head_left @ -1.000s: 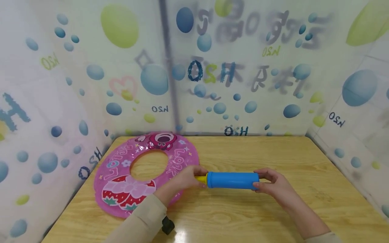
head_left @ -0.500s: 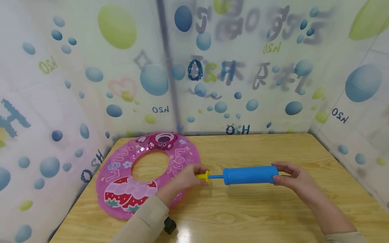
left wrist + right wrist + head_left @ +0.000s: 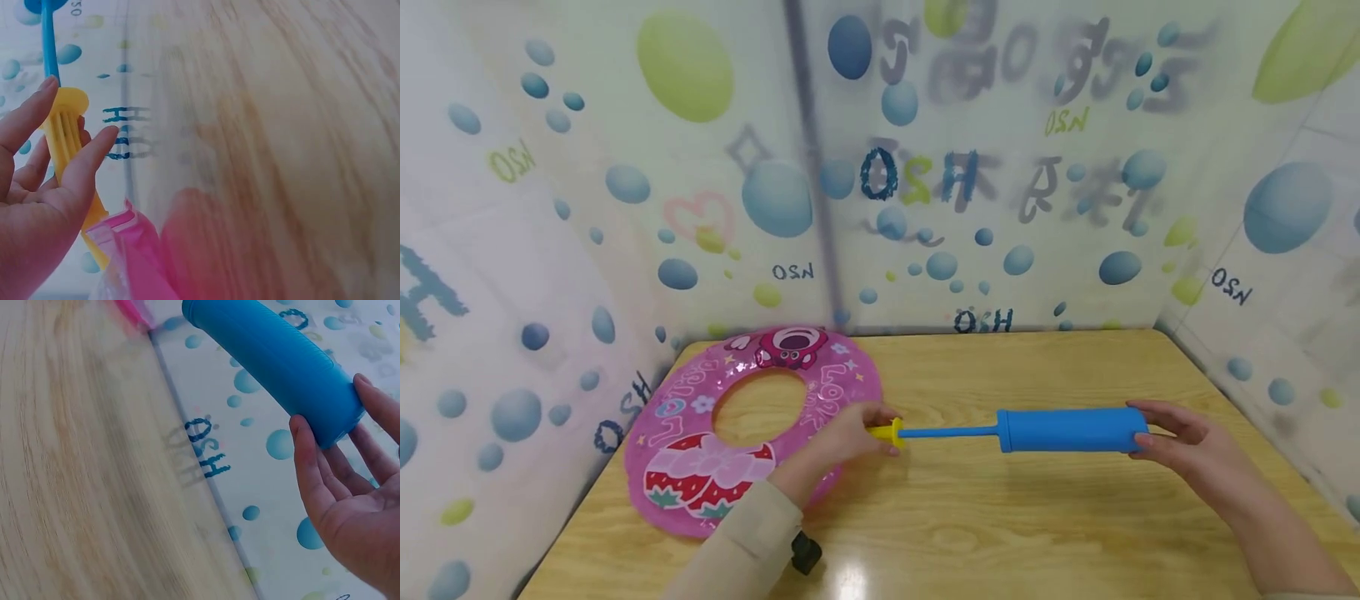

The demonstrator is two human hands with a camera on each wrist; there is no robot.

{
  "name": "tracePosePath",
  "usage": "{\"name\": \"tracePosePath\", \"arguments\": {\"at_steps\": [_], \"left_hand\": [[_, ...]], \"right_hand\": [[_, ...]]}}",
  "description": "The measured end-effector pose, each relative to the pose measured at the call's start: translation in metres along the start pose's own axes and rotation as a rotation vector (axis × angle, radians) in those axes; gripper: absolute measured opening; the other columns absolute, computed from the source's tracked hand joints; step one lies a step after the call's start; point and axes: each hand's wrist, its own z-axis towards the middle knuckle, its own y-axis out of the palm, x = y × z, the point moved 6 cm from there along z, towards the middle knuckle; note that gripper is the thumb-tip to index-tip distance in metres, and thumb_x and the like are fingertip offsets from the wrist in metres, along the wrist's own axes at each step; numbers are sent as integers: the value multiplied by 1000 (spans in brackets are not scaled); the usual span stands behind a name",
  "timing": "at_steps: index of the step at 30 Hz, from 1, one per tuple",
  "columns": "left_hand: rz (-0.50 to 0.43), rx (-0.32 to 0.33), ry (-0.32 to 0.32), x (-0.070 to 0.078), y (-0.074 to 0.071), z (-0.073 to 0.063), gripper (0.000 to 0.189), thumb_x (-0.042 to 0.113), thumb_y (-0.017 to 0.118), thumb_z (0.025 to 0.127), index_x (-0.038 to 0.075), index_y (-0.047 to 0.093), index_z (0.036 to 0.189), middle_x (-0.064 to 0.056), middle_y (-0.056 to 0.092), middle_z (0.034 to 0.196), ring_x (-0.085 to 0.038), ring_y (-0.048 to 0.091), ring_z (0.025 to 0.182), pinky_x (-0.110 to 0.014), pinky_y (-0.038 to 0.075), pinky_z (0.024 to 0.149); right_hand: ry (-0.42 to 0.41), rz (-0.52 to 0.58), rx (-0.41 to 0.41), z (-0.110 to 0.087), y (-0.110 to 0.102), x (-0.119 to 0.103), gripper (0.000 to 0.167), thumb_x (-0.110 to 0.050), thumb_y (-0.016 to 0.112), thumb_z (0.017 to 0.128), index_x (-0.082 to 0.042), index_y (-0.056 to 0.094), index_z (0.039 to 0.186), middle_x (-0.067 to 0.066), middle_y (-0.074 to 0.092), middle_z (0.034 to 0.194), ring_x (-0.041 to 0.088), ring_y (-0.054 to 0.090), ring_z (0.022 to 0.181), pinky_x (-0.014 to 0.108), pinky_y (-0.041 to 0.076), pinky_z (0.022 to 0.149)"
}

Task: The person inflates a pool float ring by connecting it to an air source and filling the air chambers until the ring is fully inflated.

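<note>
Pump (image 3: pixel 1071 430) in both hands, held up above the counter (image 3: pixel 985 517), with its blue rod (image 3: pixel 951 432) showing between the yellow handle (image 3: pixel 886 432) and the barrel. The left hand (image 3: pixel 853 437) has its fingers curled about the handle; the right hand (image 3: pixel 1206 454) pinches the far end of the barrel between thumb and fingers.

As for progress, both ends are gripped and a long stretch of rod is out, so the draw looks well along; whether the rod is at its limit cannot be told. Pushing it back in is, by judgement, the undone half of the stroke.

The pink swim ring (image 3: pixel 700 471) lies on the counter, beside and beyond the left forearm. No hose is seen between ring and pump, so the two look unconnected. The ring looks puffed out, with a crease at its edge in the left wrist view; how full it is cannot be told.
</note>
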Motion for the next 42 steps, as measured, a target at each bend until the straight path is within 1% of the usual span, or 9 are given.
{"name": "tracePosePath", "arguments": {"at_steps": [4,11,18,21,27,29,34,37,42], "left_hand": [[15,-17,8,-2,-1,0,41,15,82,80,12,66,117,-2,66,112,-23,59,107,-42,46,99],[-4,-23,31,-4,-3,3,40,13,81,80,11,66,118,-1,66,109,-21,60,104,-40,47,97],[-14,-17,48,-4,-2,1,40,11,81,80,9,67,117,-1,66,108,-20,60,101,-39,48,97],[-10,-8,54,-2,0,0,39,11,81,80,7,67,116,-2,67,107,-19,61,99,-38,48,96],[-4,-6,39,3,8,-2,38,10,81,80,6,68,116,-2,67,106,-19,61,99,-37,50,94],[1,-4,35,5,11,-2,38,11,81,80,7,68,115,-2,67,106,-20,62,100,-38,50,94],[-13,-15,52,8,17,-2,37,10,81,80,7,68,114,-3,68,108,-22,62,103,-41,48,97],[-19,-29,51,9,20,-3,38,7,81,80,6,67,116,-4,68,110,-24,61,105,-43,47,98],[-43,-40,30,9,21,-5,41,6,80,80,5,66,119,-5,66,112,-26,60,108,-45,46,99]], "right_hand": [[-21,39,-36,-6,-3,2,45,9,47,98,-19,60,131,-11,56,126,11,64,103,33,56,82],[21,43,-3,-3,2,6,43,7,49,98,-21,63,126,-10,58,121,15,66,98,32,56,82],[11,58,-37,10,28,9,40,7,52,97,-21,64,123,-6,61,118,17,66,97,33,56,81],[41,31,-21,15,40,12,37,4,56,96,-21,63,122,-6,61,116,17,66,97,34,56,81],[100,-18,-8,25,63,18,32,-2,61,95,-13,58,125,-3,60,115,20,66,96,38,56,84],[109,-33,-8,28,70,19,34,-3,62,95,-7,55,128,-1,59,115,20,65,97,40,55,85],[160,-66,0,33,87,24,52,-7,67,92,7,43,136,6,55,120,21,65,99,44,53,88],[200,-76,5,34,94,27,58,-10,70,90,8,42,137,12,53,126,21,65,100,43,53,89],[207,-106,12,33,97,26,59,-12,72,89,7,43,137,15,52,128,22,65,100,42,53,88]]}}
